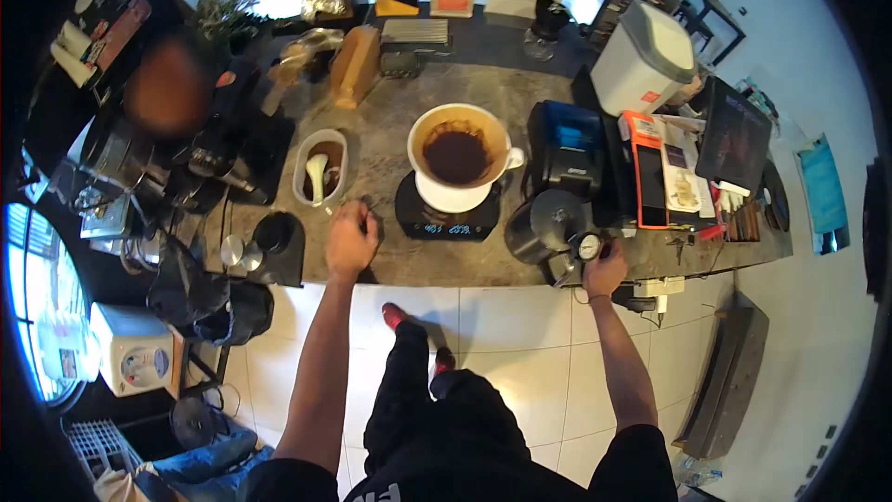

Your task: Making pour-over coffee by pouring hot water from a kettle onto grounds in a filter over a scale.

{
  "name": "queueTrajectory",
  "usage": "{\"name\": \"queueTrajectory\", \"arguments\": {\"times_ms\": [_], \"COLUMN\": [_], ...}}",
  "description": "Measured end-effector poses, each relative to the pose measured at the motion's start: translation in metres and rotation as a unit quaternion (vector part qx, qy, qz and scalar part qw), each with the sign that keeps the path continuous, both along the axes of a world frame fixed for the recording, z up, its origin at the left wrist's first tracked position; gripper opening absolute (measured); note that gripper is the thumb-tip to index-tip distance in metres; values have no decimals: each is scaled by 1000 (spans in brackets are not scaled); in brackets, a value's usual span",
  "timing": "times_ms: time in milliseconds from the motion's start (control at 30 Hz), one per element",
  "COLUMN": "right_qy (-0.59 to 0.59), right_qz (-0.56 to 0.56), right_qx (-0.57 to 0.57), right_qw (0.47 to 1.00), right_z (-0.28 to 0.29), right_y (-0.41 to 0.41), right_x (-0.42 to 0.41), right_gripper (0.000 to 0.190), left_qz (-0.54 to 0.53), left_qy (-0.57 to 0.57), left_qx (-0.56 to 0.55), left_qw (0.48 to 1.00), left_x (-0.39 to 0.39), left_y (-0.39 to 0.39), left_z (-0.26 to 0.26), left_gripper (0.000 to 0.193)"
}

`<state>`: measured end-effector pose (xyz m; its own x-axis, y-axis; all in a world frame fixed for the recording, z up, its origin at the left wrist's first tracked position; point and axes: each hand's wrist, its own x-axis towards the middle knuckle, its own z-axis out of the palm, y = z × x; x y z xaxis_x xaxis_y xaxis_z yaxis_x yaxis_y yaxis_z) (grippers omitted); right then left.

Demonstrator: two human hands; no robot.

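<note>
A white pour-over dripper (503,174) with a handle stands on a black digital scale (411,223). Its paper filter (426,136) contains wet, dark coffee grounds (456,157). My right hand (605,270) grips the dark handle of a black kettle (523,231), which rests on the counter. A round dial thermometer (589,246) sticks up from the kettle's lid. To the left of the scale, my left hand (350,240) rests on the counter with curled fingers; whether anything is under them is hidden. Just beyond it, a clear plastic tub (300,171) holds a pale scoop (316,178).
A blue-black machine (566,146), a phone in an orange case (651,185) and a tablet (735,132) line the right side. A person (171,87) is at the left near the espresso machine (111,213). A brown paper bag (355,66) stands toward the back.
</note>
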<state>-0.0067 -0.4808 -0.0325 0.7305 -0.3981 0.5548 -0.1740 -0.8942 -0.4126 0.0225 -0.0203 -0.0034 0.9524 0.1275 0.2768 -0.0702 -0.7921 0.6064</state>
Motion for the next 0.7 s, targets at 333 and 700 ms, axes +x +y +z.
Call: {"name": "queueTrajectory", "arguments": {"times_ms": [333,700], "right_qy": [29,6], "right_qz": [12,23], "right_qx": [10,24], "right_qw": [999,999], "right_z": [10,7], "right_y": [4,4], "right_x": [5,0], "right_gripper": [23,25], "left_qz": [16,11], "left_qy": [-33,-25], "left_qx": [9,3], "left_qw": [999,1000], "left_x": [7,2], "left_y": [2,2], "left_z": [0,6], "left_gripper": [13,16]}}
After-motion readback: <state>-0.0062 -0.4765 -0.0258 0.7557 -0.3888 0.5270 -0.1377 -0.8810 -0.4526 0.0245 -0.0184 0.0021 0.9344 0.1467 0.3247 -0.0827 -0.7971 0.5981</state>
